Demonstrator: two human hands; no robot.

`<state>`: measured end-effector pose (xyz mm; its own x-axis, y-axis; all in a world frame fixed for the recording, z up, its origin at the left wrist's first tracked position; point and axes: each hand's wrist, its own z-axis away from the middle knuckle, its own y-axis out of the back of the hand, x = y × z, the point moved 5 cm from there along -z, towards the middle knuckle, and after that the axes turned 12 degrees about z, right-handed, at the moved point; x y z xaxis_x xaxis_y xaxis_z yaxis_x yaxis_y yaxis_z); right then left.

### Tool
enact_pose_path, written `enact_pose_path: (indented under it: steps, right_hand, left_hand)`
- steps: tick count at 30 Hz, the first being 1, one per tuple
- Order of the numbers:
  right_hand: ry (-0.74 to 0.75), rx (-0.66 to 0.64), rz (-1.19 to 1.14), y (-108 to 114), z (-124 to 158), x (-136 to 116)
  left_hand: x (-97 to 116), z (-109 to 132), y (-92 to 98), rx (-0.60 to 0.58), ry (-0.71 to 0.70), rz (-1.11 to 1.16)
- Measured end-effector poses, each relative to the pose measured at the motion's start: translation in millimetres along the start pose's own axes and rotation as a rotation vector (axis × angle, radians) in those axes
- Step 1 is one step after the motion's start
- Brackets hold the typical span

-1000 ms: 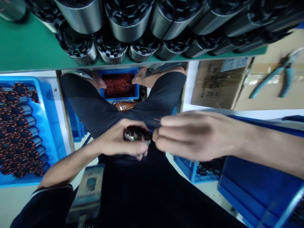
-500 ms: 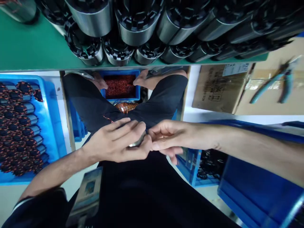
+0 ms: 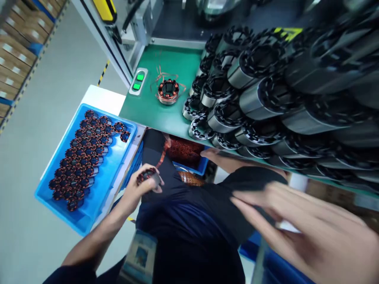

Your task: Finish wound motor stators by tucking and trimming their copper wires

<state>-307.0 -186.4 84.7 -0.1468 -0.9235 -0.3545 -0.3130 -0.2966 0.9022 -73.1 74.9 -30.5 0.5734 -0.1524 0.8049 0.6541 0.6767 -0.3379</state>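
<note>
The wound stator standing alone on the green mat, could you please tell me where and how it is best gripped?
Probably from above, fingers across the outer rim of the wound stator. It stands on end on the green mat, bore upward, sides free; loose copper wire ends splay behind and left, so avoid those sides.

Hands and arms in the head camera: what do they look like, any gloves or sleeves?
No gloves: both the left hand and the right hand are bare. The left forearm is uncovered, with a dark navy sleeve pushed up near the elbow. The right hand is motion-blurred, no sleeve visible.

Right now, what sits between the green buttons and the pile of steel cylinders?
In the head view, one copper-wound stator stands on the green mat between the green buttons and steel cylinders.
</note>
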Motion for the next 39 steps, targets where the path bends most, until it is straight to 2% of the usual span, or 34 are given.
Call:
enact_pose_path:
  steps: [1,3,5,7,9,11,13,16,18,20,23,25,28,30,32,35,36,37,38,39]
  right_hand:
    - [0.047,0.005,0.058,-8,-31,-13]
    - [0.15,0.076,0.241,-28,-101,-35]
    - [0.109,0.117,0.403,-57,-173,-36]
    - [0.06,0.155,0.462,-84,-233,-26]
    - [0.013,0.057,0.54,-106,-272,-14]
    - [0.065,-0.048,0.592,-114,-282,-14]
    - [0.17,-0.037,0.572,-103,-265,-28]
    - [0.269,0.08,0.328,-66,-205,-55]
    - [0.266,-0.023,0.081,-56,-156,-64]
    - [0.226,-0.197,-0.111,-61,-107,-65]
    - [0.051,-0.392,-0.28,-88,-37,-52]
    - [-0.094,-0.432,-0.309,-107,3,-40]
    - [-0.226,-0.387,-0.297,-124,48,-28]
    - [-0.26,-0.329,-0.288,-123,63,-25]
    - [-0.27,-0.28,-0.276,-116,66,-23]
    - [-0.28,-0.205,-0.25,-94,55,-19]
    - [-0.276,-0.177,-0.235,-86,48,-19]
    - [-0.264,-0.15,-0.215,-78,39,-20]
    - [-0.243,-0.117,-0.189,-70,31,-23]
    - [-0.21,-0.091,-0.158,-63,21,-28]
  left_hand:
    - [2,0,10.2,0.072,-0.036,0.043]
    - [8,1,22.0,0.122,-0.122,0.081]
    - [20,6,27.3,0.148,-0.229,0.057]
    - [41,18,28.2,0.2,-0.411,-0.125]
    - [67,35,22.9,0.268,-0.657,-0.427]
    - [89,49,14.5,0.318,-0.839,-0.692]
    - [105,54,9.0,0.335,-0.902,-0.835]
    - [121,52,5.5,0.346,-0.917,-0.934]
    - [128,46,3.5,0.336,-0.943,-0.981]
    - [133,30,1.8,0.308,-0.954,-1.018]
    - [137,-15,0.0,0.249,-0.931,-1.053]
    - [139,-57,-0.7,0.216,-0.904,-1.062]
    - [141,-118,-0.5,0.198,-0.859,-1.082]
    - [143,-141,-1.6,0.192,-0.847,-1.108]
    - [146,-139,-7.9,0.191,-0.907,-1.144]
    - [140,-96,-29.3,0.147,-1.043,-1.134]
    - [132,-79,-39.9,0.045,-1.028,-1.093]
    - [117,-66,-52.3,-0.13,-0.912,-1.048]
    - [97,-54,-65.3,-0.326,-0.737,-0.977]
    - [78,-43,-77.5,-0.47,-0.572,-0.893]
